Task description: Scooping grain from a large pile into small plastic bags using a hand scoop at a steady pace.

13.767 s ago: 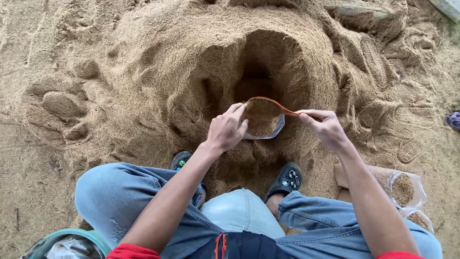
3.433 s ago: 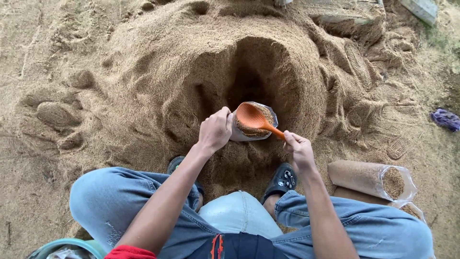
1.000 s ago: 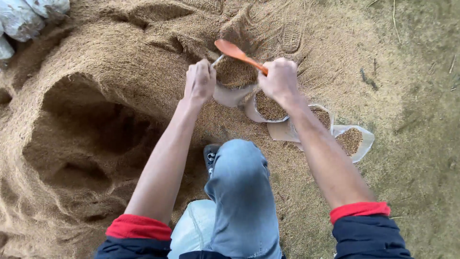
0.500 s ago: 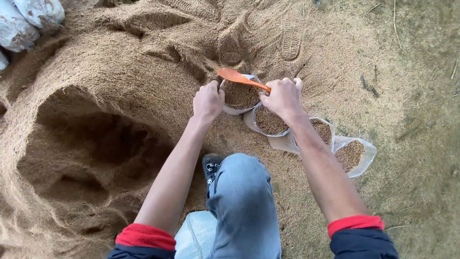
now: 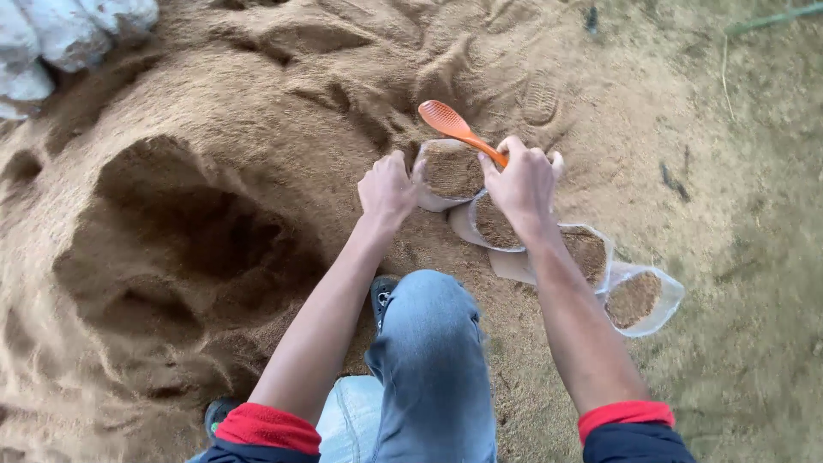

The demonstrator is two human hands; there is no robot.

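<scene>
Left hand (image 5: 387, 189) pinches the near rim of the sand-filled clear bag (image 5: 452, 171) to keep it upright; right hand (image 5: 525, 182) is closed round the orange scoop (image 5: 453, 127), probably also steadying the far rim, at the sand pile's (image 5: 214, 111) right edge.

Sandy ground (image 5: 257, 103) carries four filled clear bags (image 5: 639, 300), perhaps plastic.

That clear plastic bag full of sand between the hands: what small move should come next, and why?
Probably let go and straighten it: the clear plastic bag looks brim-full and sits beside three filled bags, with the left hand at its rim and the right hand gripping the orange plastic scoop.
</scene>
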